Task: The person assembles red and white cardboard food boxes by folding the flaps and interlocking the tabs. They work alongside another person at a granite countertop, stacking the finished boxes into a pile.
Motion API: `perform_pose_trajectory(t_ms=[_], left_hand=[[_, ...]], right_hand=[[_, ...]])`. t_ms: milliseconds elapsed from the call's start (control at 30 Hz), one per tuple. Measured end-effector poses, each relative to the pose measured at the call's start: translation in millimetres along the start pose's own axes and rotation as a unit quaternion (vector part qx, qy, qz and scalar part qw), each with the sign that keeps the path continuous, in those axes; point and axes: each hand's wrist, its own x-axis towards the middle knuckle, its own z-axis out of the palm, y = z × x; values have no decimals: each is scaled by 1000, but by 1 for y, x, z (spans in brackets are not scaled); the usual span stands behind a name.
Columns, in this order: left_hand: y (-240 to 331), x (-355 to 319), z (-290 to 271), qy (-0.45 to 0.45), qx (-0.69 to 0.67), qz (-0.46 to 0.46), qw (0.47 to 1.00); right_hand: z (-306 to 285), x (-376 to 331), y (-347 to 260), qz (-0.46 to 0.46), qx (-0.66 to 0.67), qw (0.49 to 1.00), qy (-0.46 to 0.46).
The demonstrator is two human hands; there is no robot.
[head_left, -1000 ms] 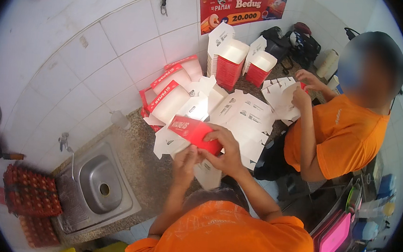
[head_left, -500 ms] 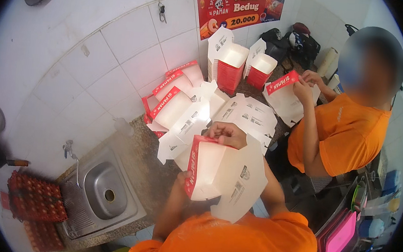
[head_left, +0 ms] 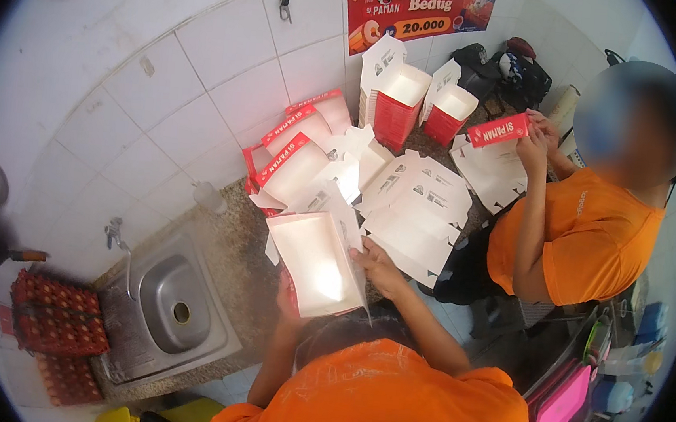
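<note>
A red-and-white cardboard food box [head_left: 312, 258] is in my two hands, its white inside turned up and its lid standing along the right side. My left hand [head_left: 288, 296] holds the box's near left wall, its fingers partly hidden by the cardboard. With fingers and thumb, my right hand [head_left: 378, 270] grips the right side near the lid. Just beyond, several half-folded boxes [head_left: 286, 159] with red front walls lie against the tiled wall. Flat white box blanks [head_left: 418, 205] lie on the counter to the right of them.
Two stacks of red boxes, a taller one [head_left: 397, 116] and a shorter one [head_left: 446, 123], stand at the back. A co-worker [head_left: 579, 230] in orange folds another box [head_left: 497, 132] at the right. A steel sink [head_left: 179, 310] is at the left, with egg trays [head_left: 56, 312] beside it.
The box has turned, so its open inside now faces up. My right hand has moved from its far red wall to the lid side. The co-worker has raised a red wall.
</note>
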Motion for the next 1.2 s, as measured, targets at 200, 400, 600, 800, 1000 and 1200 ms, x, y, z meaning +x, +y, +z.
perform_pose_trajectory(t_ms=[200,400,600,800,1000,1200], left_hand=[[-14,35,-25,34,113,-39,992],[4,11,20,59,264,-74,960],[-12,-3,6,81,269,-93,955],[-27,0,10,68,295,-145,942],[-30,13,21,23,317,-168,933],[-28,23,33,-13,320,-167,933]], right_hand=[[27,30,-74,-198,106,973,55],[-8,38,-118,-124,-55,987,-81],[-134,33,8,-23,-695,709,117],[-251,15,82,103,-646,754,54],[-167,-4,72,52,-775,619,119],[-179,5,-11,-77,-691,680,235]])
